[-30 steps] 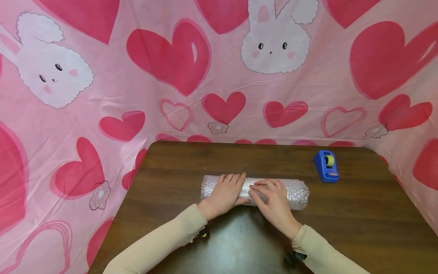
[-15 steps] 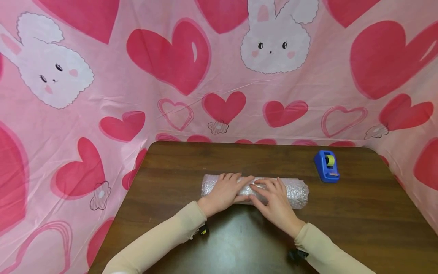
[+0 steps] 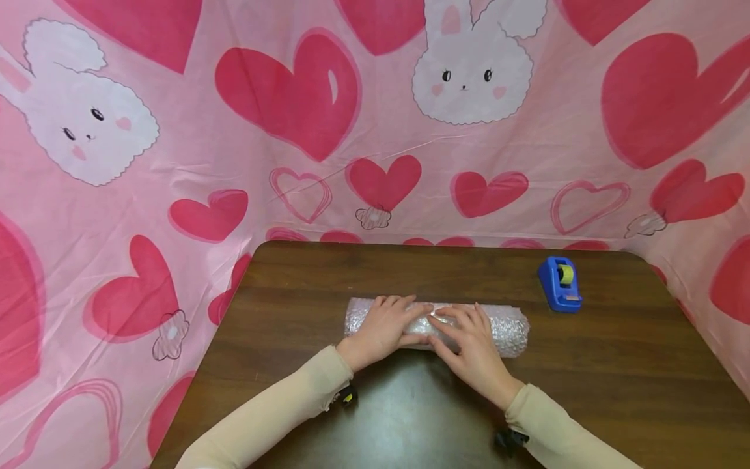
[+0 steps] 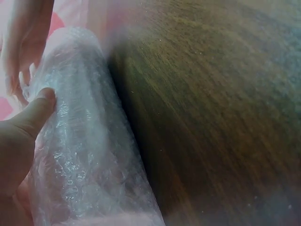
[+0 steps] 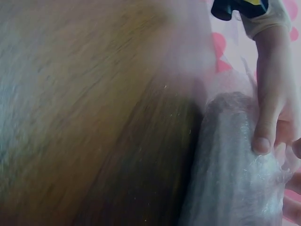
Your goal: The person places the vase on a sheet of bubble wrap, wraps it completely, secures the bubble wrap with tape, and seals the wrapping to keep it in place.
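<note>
A roll of bubble wrap [image 3: 510, 331] lies lengthwise across the middle of the table; whether anything is inside cannot be seen. My left hand [image 3: 383, 329] holds its left half, fingers over the top and thumb along the near side. On the right half, my right hand [image 3: 473, 342] grips with bent fingers on top and the thumb low in front. The two hands nearly meet at the roll's middle. In the left wrist view a thumb [image 4: 37, 110] presses on the shiny plastic [image 4: 89, 141]. The right wrist view shows the left thumb [image 5: 263, 136] against the wrap [image 5: 225, 169].
Behind and right of the roll stands a blue tape dispenser [image 3: 559, 286] with a yellowish tape roll. The dark wooden table [image 3: 316, 273] ends at a pink cloth backdrop [image 3: 252, 150] printed with hearts and rabbits. Cameras are strapped at both wrists.
My left hand's index finger has spread rightward along the top of the roll, toward the right hand. My right hand has shifted very slightly. The roll stays in about the same place.
</note>
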A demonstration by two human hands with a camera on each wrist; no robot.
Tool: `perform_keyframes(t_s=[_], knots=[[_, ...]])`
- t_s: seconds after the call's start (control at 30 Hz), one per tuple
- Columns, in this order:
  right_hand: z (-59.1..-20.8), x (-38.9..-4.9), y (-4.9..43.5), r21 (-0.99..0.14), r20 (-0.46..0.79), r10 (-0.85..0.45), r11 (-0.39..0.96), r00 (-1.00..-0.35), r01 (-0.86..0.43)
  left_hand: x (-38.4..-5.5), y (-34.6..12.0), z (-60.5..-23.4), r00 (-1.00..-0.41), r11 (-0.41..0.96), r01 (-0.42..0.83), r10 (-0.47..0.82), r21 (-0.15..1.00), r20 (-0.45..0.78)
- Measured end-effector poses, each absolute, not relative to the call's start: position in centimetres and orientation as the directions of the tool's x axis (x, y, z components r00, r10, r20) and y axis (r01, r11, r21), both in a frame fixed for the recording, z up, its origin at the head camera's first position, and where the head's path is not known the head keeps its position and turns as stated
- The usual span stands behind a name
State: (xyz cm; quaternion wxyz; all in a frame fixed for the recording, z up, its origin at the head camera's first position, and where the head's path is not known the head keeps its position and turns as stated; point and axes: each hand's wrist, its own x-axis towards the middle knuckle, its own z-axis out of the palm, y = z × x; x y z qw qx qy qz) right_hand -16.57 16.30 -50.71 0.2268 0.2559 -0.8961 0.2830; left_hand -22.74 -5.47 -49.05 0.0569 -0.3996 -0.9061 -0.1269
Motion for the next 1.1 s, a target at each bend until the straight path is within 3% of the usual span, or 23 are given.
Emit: perform_keyframes(t_s=[0.27, 0.9, 1.1], knots=[[-51.1, -16.6, 16.2, -0.4, 0.635, -0.305, 0.656, -0.71, -0.64, -22.8, -5.5, -49.2, -0.673, 0.647, 0.739, 0.702, 0.186, 0.233], [-51.6, -17.4, 16.7, -0.449, 0.725, -0.337, 0.429, -0.601, -0.783, -22.6, -5.0, -49.1, -0.703, 0.717, 0.697, 0.682, 0.008, 0.202], [-51.8, -17.6, 17.1, -0.487, 0.714, -0.339, 0.39, -0.613, -0.782, -22.6, -5.1, -49.1, -0.701, 0.714, 0.698, 0.695, -0.048, 0.161]])
